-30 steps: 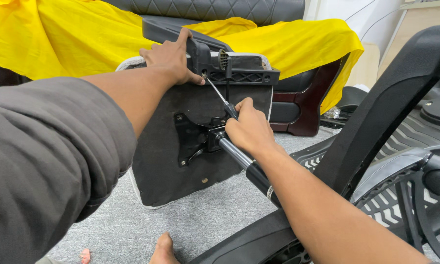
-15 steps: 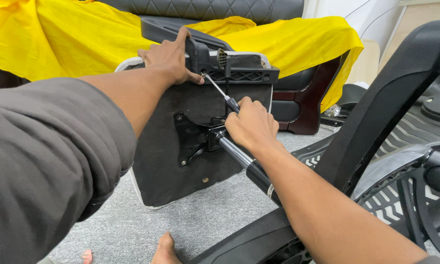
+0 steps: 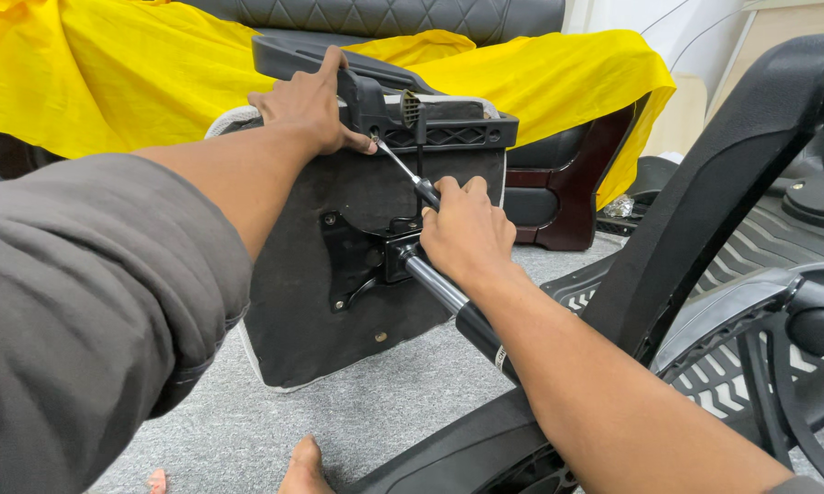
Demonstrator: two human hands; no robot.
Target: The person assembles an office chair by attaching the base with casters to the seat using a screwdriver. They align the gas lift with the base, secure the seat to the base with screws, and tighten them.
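Chair seat (image 3: 339, 302) stands on edge on the grey carpet (image 3: 375, 412), underside facing the camera, sofa with yellow cloth (image 3: 110, 73) behind. Black armrest (image 3: 412, 123) sits along the seat's top edge. Left hand (image 3: 307, 105) is clamped over the armrest, thumb by the screw hole. Right hand (image 3: 462, 233) is closed around the screwdriver (image 3: 403, 169) handle; its tip sits at the armrest bracket, just beside the left thumb. Gas cylinder (image 3: 453, 306) runs under the right wrist. Judgement: shaft should stay in line with the screw, pressing in firmly, left hand holding the armrest flush so it doesn't shift. No containers visible.
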